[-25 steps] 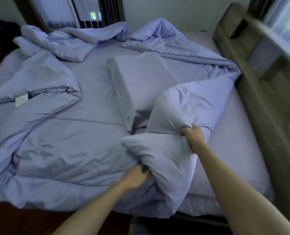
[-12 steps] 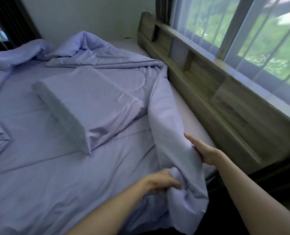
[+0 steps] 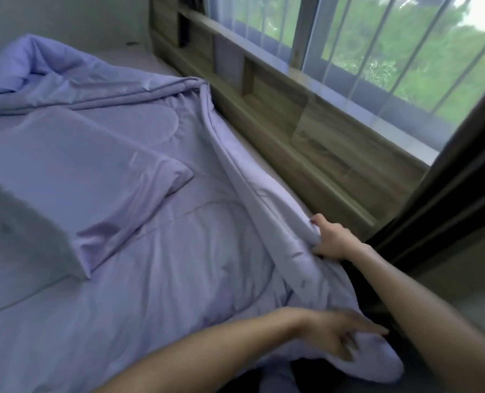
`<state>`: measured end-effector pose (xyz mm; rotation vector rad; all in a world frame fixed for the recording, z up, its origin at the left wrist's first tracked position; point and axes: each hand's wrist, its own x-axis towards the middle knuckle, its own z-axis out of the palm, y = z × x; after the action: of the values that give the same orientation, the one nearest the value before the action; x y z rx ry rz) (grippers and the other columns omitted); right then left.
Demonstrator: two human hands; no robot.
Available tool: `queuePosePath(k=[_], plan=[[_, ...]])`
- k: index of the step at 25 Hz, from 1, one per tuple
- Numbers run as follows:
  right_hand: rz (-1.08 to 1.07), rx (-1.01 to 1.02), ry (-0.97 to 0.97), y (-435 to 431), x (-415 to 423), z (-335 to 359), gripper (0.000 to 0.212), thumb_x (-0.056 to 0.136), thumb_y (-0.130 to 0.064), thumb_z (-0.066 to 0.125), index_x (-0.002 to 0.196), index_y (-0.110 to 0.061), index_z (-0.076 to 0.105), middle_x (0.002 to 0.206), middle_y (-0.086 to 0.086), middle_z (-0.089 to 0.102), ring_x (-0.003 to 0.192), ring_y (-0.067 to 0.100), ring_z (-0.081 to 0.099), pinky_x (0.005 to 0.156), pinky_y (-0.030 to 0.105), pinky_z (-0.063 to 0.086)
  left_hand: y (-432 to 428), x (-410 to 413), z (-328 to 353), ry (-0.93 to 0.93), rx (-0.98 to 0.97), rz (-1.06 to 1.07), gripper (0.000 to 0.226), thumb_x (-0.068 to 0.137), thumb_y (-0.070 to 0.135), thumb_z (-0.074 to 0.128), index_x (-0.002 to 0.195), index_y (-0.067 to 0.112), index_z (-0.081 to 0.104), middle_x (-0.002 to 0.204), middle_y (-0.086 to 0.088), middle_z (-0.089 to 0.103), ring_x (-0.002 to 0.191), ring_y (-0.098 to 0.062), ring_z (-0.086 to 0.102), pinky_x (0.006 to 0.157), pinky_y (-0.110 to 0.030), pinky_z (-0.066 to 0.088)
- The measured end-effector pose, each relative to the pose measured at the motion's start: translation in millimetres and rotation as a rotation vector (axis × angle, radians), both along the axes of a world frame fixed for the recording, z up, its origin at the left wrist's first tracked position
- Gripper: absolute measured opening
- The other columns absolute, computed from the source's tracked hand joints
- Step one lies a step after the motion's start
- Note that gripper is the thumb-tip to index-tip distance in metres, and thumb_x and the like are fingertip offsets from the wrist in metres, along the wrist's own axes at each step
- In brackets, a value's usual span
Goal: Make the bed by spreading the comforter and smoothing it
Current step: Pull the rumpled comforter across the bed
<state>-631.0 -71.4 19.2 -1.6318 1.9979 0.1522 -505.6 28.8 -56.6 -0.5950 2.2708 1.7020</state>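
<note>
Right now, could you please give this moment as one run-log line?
right hand: grips comforter edge | left hand: open, fingers on comforter corner | far end: bunched

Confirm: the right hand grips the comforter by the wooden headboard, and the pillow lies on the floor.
Wrong on the pillow. In the head view the right hand grips the comforter by the wooden headboard, but the pillow lies on the bed.

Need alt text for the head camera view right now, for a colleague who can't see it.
A person's right hand grips a raised fold of a lavender quilted comforter beside a wooden shelved headboard, while the blurred left hand reaches open-fingered over its near corner. A lavender rectangular pillow lies to the left.
</note>
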Motion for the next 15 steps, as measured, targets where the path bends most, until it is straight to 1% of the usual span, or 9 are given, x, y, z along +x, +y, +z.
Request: queuePosePath(k=[1,2,5,7,9,10,12,13,15], plan=[[-0.067,-0.024,-0.021,-3.2,-17.5,-4.5,0.059,0.07,-0.028,0.067,0.122,-0.025,0.04,0.111,0.014,0.062,0.098,0.033,0.061,0.075,0.031,0.044,-7.1,4.4,0.4,0.018,-0.063,-0.001,0.053,0.073,0.017,0.071,0.12,0.035,0.054,0.131,-0.002,0.057,0.102,0.006,0.048,0.077,-0.005,0.039],[-0.131,-0.042,-0.055,-5.8,-35.0,-9.6,0.049,0.071,-0.03,0.066,0.115,-0.023,0.045,0.112,0.012,0.062,0.099,0.032,0.059,0.075,0.032,0.045,-18.0,12.6,19.1,0.024,-0.091,0.112,0.045,0.078,0.009,0.066,0.121,0.024,0.06,0.13,-0.008,0.06,0.105,-0.003,0.053,0.081,-0.01,0.04],[-0.241,-0.05,-0.188,-11.9,-73.7,-33.6,0.033,0.075,-0.032,0.066,0.101,-0.018,0.052,0.103,0.005,0.062,0.091,0.025,0.058,0.073,0.033,0.046,-80.8,51.3,20.9,-0.024,-0.328,0.428,0.048,0.077,-0.001,0.049,0.123,0.006,0.062,0.13,-0.015,0.06,0.119,-0.02,0.055,0.098,-0.016,0.036],[-0.249,-0.03,-0.261,-18.1,-84.4,-56.2,0.031,0.078,-0.031,0.068,0.101,-0.015,0.054,0.102,0.005,0.062,0.091,0.023,0.058,0.072,0.031,0.043,-130.2,86.0,-2.1,-0.224,-0.549,0.599,0.052,0.085,0.003,0.047,0.137,0.008,0.048,0.147,-0.015,0.043,0.137,-0.025,0.04,0.112,-0.023,0.025],[-0.309,0.048,-0.375,-24.2,-91.2,-82.9,0.035,0.078,-0.031,0.067,0.105,-0.01,0.057,0.11,0.01,0.065,0.091,0.023,0.059,0.073,0.031,0.045,-166.2,116.0,-17.9,-0.585,-0.646,0.668,0.057,0.095,0.019,0.042,0.15,0.017,0.025,0.159,-0.009,0.019,0.146,-0.027,0.021,0.118,-0.034,0.017],[-0.383,0.137,-0.475,-26.0,-90.4,-93.3,0.039,0.078,-0.032,0.065,0.109,-0.01,0.056,0.116,0.012,0.064,0.092,0.023,0.059,0.077,0.033,0.045,-176.5,129.5,-25.4,-0.773,-0.622,0.681,0.061,0.096,0.031,0.041,0.152,0.023,0.016,0.161,-0.006,0.01,0.147,-0.03,0.015,0.118,-0.042,0.017],[-0.526,0.342,-0.66,-32.5,-85.9,-106.2,0.054,0.083,-0.047,0.056,0.127,-0.016,0.048,0.133,0.007,0.055,0.108,0.025,0.054,0.093,0.042,0.042,-180.3,139.6,-32.4,-0.945,-0.476,0.678,0.07,0.094,0.052,0.037,0.152,0.033,0.002,0.162,-0.002,-0.006,0.147,-0.037,0.006,0.114,-0.056,0.018],[-0.549,0.385,-0.729,-40.4,-81.1,-112.0,0.069,0.083,-0.06,0.051,0.138,-0.021,0.039,0.141,0.002,0.047,0.121,0.026,0.048,0.101,0.045,0.037,-175.9,138.4,-38.6,-0.963,-0.45,0.672,0.073,0.093,0.058,0.035,0.151,0.036,-0.004,0.161,-0.001,-0.013,0.147,-0.039,0.002,0.111,-0.06,0.019],[-0.527,0.286,-0.845,-64.1,-67.3,-114.2,0.112,0.06,-0.086,0.051,0.15,-0.026,0.019,0.152,-0.002,0.03,0.139,0.024,0.032,0.11,0.042,0.028,-169.9,136.2,-52.5,-0.98,-0.445,0.647,0.076,0.092,0.062,0.033,0.15,0.038,-0.01,0.16,0.001,-0.021,0.146,-0.04,-0.003,0.108,-0.065,0.022]])
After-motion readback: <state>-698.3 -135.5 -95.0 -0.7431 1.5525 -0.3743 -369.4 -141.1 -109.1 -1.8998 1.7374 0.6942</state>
